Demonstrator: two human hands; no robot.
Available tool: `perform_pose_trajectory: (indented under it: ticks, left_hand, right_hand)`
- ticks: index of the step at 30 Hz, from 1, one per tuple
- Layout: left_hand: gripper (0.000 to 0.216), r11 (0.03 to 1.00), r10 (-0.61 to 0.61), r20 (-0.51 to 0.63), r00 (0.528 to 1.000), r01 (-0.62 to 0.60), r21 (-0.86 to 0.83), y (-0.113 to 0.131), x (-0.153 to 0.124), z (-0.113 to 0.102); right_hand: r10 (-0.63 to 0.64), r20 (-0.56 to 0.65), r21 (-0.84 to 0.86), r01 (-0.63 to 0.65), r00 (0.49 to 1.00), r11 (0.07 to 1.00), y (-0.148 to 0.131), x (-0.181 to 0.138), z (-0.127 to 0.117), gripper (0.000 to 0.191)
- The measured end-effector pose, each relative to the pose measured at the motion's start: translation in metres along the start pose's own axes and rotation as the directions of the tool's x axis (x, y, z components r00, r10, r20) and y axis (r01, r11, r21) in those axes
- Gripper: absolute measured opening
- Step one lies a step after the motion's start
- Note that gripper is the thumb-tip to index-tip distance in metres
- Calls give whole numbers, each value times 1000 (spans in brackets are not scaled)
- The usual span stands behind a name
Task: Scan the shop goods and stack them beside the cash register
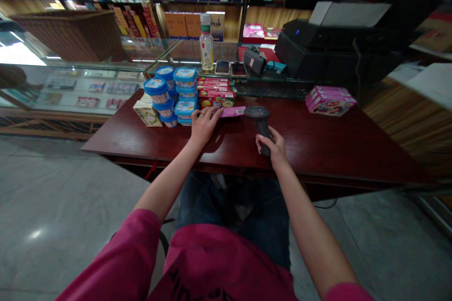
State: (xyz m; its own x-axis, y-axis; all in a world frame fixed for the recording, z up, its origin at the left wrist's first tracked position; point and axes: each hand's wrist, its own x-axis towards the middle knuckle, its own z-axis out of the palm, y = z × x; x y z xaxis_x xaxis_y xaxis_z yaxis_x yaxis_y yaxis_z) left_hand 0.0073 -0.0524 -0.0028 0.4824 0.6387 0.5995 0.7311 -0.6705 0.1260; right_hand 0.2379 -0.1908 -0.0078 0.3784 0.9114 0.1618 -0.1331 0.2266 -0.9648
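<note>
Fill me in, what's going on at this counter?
A person seated at a dark red wooden counter grips a handheld barcode scanner in the right hand, its head pointed toward a flat pink packet. The left hand rests on that packet's near end. Just behind sit stacked blue-lidded tubs and red boxes; a pink box lies apart to the right.

No print on the boxes (213, 90), tubs (185, 76) or bottle (206, 46) is legible.

Magenta short-sleeved shirt, black lettering on front; dark blue jeans; bare forearms
</note>
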Motion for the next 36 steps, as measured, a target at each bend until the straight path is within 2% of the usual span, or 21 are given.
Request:
perform_pose_trajectory:
  ticks: [3,5,7,9,11,14,17,19,21,26,31,36]
  left_hand:
    - [40,998,58,7,998,-58,-21,1,0,-5]
    - [37,995,82,-7,997,-83,-61,4,2,-4]
    - [33,989,93,-52,994,-98,-112,11,8,1]
    - [31,979,107,-94,990,-121,-164,26,19,11]
    - [29,964,147,-101,984,-165,-206,49,33,24]
    - [32,934,251,-40,967,-253,-253,98,57,49]
    - [42,894,363,55,930,-331,-301,153,84,81]
    - [49,871,416,99,904,-366,-327,188,102,105]
    - [54,867,421,107,901,-365,-339,219,121,129]
    - [59,879,398,75,914,-357,-315,273,162,176]
    - [58,883,407,62,911,-375,-283,296,179,197]
    - [62,895,378,62,924,-349,-277,300,179,200]
  right_hand:
    - [-21,-131,33,25,991,999,2,9,-21,31]
    - [-28,-244,40,39,969,998,1,16,-45,33]
    - [-45,-360,33,61,932,998,-3,23,-77,35]
    - [-74,-481,11,91,874,996,-10,29,-114,39]
    - [-116,-596,-19,131,795,991,-19,34,-155,44]
    - [-184,-713,-62,202,676,978,-29,40,-212,55]
    - [-229,-764,-66,281,603,958,-32,43,-248,61]
    - [-255,-776,-72,320,577,945,-30,45,-257,60]
    - [-282,-780,-103,330,559,939,-26,46,-258,58]
    - [-292,-765,-199,220,574,955,-21,46,-251,50]
    - [-271,-800,-170,231,535,958,-20,48,-253,48]
    - [-255,-782,-138,241,569,961,-23,49,-250,48]
